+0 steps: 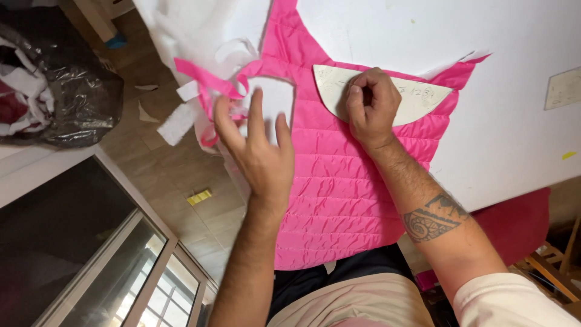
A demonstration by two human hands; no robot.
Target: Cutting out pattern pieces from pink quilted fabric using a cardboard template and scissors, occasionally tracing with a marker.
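A pink quilted fabric piece [339, 181] lies over the edge of a white table [502, 121]. A pale half-moon paper pattern [417, 100] rests on its upper part. My right hand [370, 106] is curled into a fist on the pattern, pressing it down; whether it holds a pen or chalk is hidden. My left hand [257, 145] is spread with fingers apart over the fabric's left edge, next to a cut-out notch [272, 100] and loose pink strips [209, 82]. It holds nothing.
White wadding scraps [178, 121] hang off the table's left side over a tiled floor [175, 181]. A black bag of offcuts [60, 91] sits at the far left. A glass-fronted door [91, 254] is at lower left, red cloth [514, 224] at lower right.
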